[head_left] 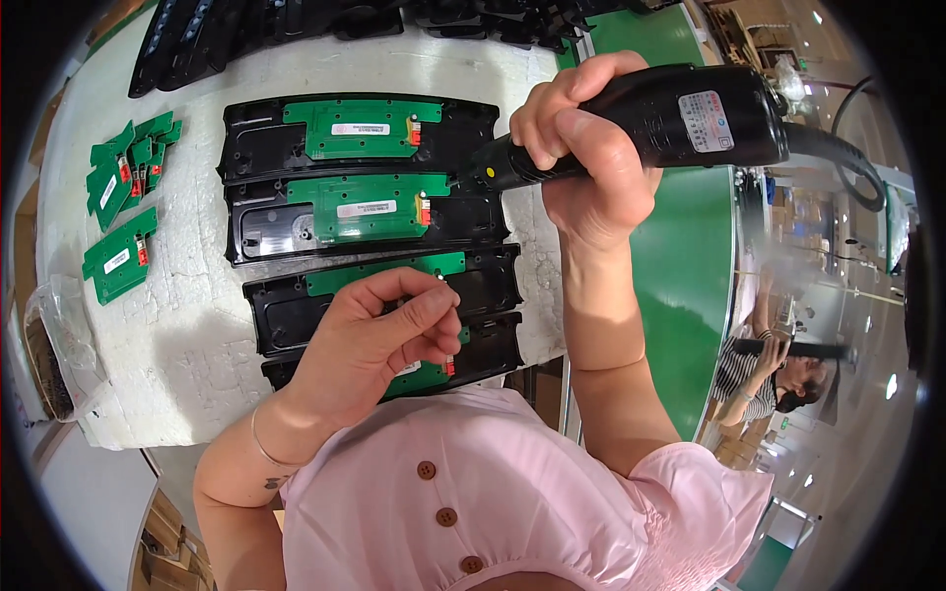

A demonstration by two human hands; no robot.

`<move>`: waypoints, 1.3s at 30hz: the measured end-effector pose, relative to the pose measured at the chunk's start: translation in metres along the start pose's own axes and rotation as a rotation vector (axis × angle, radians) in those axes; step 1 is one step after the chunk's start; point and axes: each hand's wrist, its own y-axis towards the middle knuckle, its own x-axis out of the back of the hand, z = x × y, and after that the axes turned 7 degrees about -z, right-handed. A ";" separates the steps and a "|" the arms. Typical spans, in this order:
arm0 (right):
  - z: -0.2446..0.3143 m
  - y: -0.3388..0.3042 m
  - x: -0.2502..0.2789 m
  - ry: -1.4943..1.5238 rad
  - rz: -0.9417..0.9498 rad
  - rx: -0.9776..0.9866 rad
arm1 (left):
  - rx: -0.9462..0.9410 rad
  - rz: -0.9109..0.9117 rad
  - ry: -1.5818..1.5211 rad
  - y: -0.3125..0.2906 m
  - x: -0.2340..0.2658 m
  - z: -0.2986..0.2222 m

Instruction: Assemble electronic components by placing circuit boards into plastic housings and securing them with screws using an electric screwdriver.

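Note:
My right hand (599,163) is wrapped round a black electric screwdriver (665,118), held nearly level. Its narrow end points left, at the right end of a green circuit board (370,209) lying in the second black plastic housing (271,231) from the far side. Whether the bit touches a screw there I cannot tell. Nearer to me, my left hand (370,335) hovers over the two nearest housings with thumb and fingertips pinched together. A tiny bright speck shows at the fingertips, too small to name. This hand partly covers the boards in those nearest housings.
The farthest housing in the row holds another green board (360,128). On the left of the white foam surface (187,325) lie a pile of loose boards (133,163) and a single board (120,258). More black plastic parts (266,34) sit at the back. A co-worker (769,379) is at the right.

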 end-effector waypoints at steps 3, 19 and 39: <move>-0.002 0.002 -0.002 -0.017 0.009 0.005 | 0.007 -0.077 -0.050 0.000 0.001 0.001; 0.068 -0.022 -0.012 0.343 0.384 0.147 | -0.091 -0.014 -0.396 0.000 0.012 0.013; 0.022 -0.033 -0.023 0.045 0.046 -0.038 | 0.027 0.037 -0.228 -0.008 0.001 0.014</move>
